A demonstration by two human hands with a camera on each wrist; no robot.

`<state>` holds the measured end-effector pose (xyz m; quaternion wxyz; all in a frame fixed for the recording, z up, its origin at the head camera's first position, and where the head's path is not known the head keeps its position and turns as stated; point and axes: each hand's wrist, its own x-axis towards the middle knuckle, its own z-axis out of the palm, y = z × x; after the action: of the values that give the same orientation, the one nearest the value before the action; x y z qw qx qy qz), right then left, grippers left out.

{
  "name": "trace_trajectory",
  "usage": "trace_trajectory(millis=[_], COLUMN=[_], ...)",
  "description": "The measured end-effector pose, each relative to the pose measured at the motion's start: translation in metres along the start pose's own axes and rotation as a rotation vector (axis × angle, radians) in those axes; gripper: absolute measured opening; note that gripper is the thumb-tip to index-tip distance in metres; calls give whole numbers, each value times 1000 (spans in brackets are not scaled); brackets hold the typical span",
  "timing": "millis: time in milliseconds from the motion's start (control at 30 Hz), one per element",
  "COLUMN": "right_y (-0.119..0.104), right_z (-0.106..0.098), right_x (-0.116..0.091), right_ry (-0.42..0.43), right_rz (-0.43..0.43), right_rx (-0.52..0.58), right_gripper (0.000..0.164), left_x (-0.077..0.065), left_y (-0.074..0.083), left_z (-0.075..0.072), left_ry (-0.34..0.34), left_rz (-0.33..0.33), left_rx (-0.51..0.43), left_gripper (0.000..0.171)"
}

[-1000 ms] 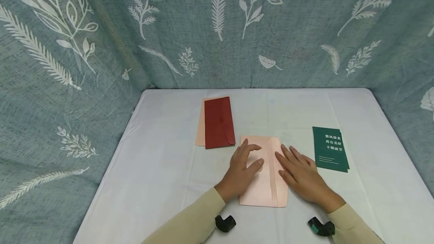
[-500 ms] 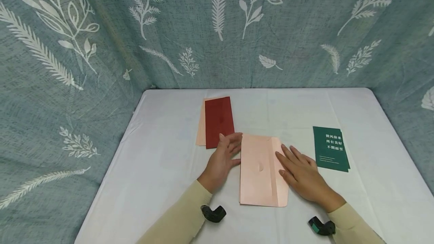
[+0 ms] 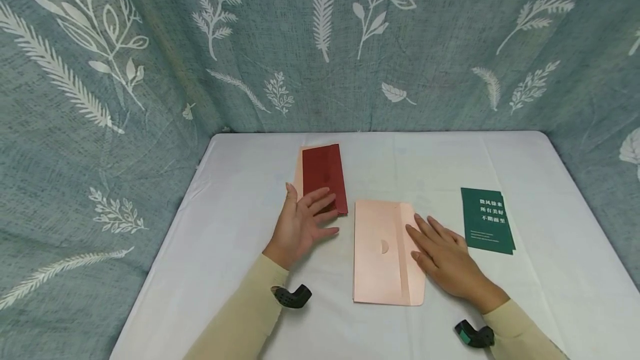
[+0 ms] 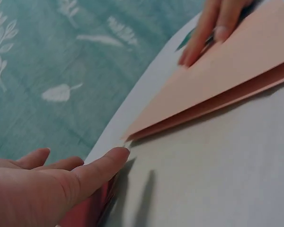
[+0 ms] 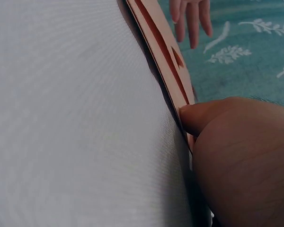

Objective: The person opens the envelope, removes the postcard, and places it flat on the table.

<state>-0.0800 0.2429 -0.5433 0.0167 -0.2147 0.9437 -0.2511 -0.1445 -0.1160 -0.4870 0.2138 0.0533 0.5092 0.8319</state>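
A pale pink envelope (image 3: 377, 271) lies flat at the middle front of the table, with a small half-round notch and a flap strip along its right side. On its right edge rest the straight fingers of my right hand (image 3: 450, 260). My left hand (image 3: 297, 226) is spread, palm partly turned up, holding nothing, just in front of a red envelope (image 3: 325, 168). Its fingers cover the red envelope's lower part in the head view. Under the red one, another pale pink sheet or envelope (image 3: 298, 174) sticks out on the left. In the left wrist view the pink envelope's (image 4: 227, 80) left edge gapes slightly.
Two overlapping dark green cards (image 3: 485, 221) with white writing lie to the right of my right hand. A white cloth covers the table (image 3: 225, 260). Blue-green leaf-patterned curtains (image 3: 280, 43) hang behind and at the sides.
My left hand has moved left, off the pink envelope, past its left edge and over toward the red envelope, its fingers spreading. My right hand and the pink envelope have stayed in place.
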Motion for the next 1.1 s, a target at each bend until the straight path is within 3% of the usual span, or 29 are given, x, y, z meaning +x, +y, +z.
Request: trace_trajectory(millis=[133,333,633,967,1100], right_y=[-1,0,0,4,7], right_z=[0,1,0,-1,2], right_x=[0,0,0,1,3], right_ry=[0,-1,10,14,9], right_rz=[0,0,-13,-1,-6], right_rx=[1,-2,5,3,6], right_gripper=[57,57,57,57,57], left_x=[0,0,1,19,25], left_y=[12,27,43,60,62], left_z=[-15,-33,-47,-55,-57], left_ry=[47,144,256,247,261], left_rz=[-4,-11,-98,-289,-338], left_rx=[-6,63,41,-22,-39], left_gripper=[109,110,109,124,122])
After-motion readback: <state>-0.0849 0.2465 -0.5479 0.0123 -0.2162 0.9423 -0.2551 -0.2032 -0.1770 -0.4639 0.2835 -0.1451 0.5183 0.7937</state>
